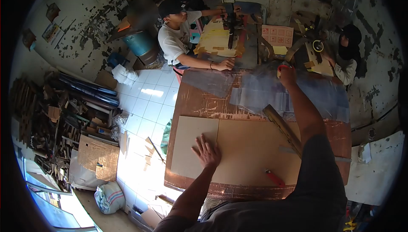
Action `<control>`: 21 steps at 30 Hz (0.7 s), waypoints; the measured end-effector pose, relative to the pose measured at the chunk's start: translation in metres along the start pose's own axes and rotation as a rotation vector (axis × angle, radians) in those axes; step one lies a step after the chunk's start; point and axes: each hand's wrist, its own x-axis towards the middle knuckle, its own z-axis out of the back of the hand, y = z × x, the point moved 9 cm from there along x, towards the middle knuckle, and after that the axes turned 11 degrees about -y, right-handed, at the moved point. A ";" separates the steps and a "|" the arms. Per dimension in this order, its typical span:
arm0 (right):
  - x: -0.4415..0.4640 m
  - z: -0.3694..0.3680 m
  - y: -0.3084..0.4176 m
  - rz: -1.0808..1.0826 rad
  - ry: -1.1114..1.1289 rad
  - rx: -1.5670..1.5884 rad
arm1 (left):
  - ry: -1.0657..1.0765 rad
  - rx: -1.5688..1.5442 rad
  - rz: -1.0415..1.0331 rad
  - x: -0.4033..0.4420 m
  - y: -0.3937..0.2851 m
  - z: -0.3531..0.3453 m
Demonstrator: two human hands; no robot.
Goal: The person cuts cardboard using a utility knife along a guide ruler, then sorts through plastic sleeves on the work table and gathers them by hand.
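Note:
My left hand (pixel 206 151) lies flat with fingers spread on the paler left part of a brown cardboard sheet (pixel 255 147). A straight line runs across the board just right of that hand. My right hand (pixel 288 77) reaches to the far side of the table, its fingers closed around a red, rounded object (pixel 282 68) whose kind I cannot make out. A long, worn straight bar (pixel 282 129) lies slanted on the board beside my right arm. Near the front edge of the board rests a red-handled cutter (pixel 275 178).
Clear plastic sheets (pixel 263 96) cover the back of the worn brown table (pixel 195 104). A person in a white shirt (pixel 175 41) has an arm on the table's far left corner. Another person (pixel 346 53) works at the right. Scrap wood (pixel 46 134) is piled at the left.

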 end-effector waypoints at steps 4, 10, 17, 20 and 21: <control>0.007 -0.012 -0.007 0.039 -0.062 -0.055 | 0.008 -0.002 -0.007 0.000 -0.001 0.002; -0.031 0.063 0.006 0.088 -0.307 0.112 | -0.022 -0.029 -0.010 0.002 -0.003 0.005; -0.166 0.152 0.105 0.421 -0.225 0.429 | -0.048 0.034 -0.035 0.002 -0.005 0.006; -0.233 0.167 0.147 0.579 -0.144 0.578 | -0.051 0.050 -0.045 0.001 -0.005 0.005; -0.253 0.168 0.158 0.602 -0.108 0.581 | -0.052 0.065 -0.041 0.001 -0.004 0.005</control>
